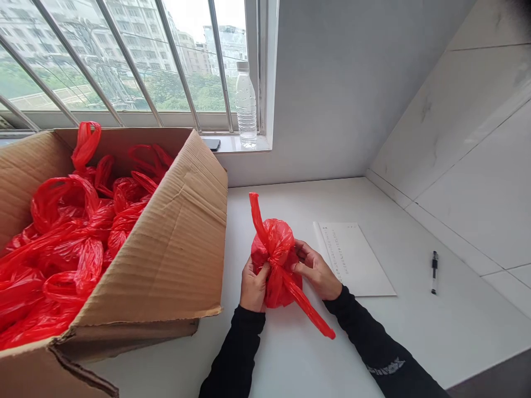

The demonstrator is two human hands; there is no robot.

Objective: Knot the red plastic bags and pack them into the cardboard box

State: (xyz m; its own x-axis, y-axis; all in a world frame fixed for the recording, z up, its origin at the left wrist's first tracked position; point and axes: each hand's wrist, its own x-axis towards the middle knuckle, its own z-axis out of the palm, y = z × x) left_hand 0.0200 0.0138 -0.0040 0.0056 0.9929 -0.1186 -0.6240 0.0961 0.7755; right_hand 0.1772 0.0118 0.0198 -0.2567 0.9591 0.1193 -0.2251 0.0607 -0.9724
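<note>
Red crinkly plastic bag [276,249], knotted, clamped w/ left hand [253,284] & right hand [317,271] grips.

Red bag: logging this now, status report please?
Left hand and right hand both grip the red bag on the table. Handles stick out, tied. Cardboard box close left; nothing blocking.

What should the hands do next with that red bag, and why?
Probably pull the two twisted handles apart to snug the knot. Both hands, left hand and right hand, pinch the red bag at its bunched middle, and its handles stick out loose, one up, one down.
</note>
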